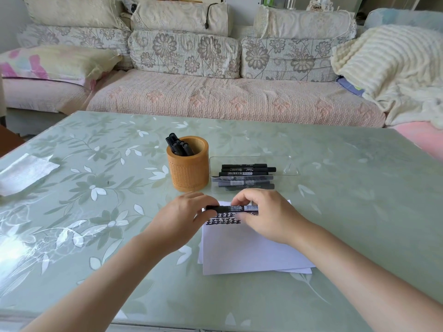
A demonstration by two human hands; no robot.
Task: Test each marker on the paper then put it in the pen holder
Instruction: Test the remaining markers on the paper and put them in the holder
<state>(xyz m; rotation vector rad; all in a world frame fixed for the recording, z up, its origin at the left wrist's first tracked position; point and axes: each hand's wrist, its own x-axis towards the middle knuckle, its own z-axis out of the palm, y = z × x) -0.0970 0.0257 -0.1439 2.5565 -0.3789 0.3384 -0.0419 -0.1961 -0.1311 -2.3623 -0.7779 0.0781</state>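
Observation:
A black marker [231, 208] lies level between both hands, just above the white paper [249, 252]. My left hand [178, 218] pinches its cap end and my right hand [266, 215] grips its barrel. Black test marks [224, 218] run across the top of the paper, partly hidden by my fingers. Behind the paper stands an orange-brown pen holder [189, 170] with several black markers [178, 146] sticking out. To its right sits a clear plastic box [291, 170] with several black markers [247, 176] lying flat inside.
A folded white cloth [24, 172] lies at the table's left edge. The table has a green floral cover [96, 188]. A sofa [215, 92] with cushions and a blanket stands beyond the far edge.

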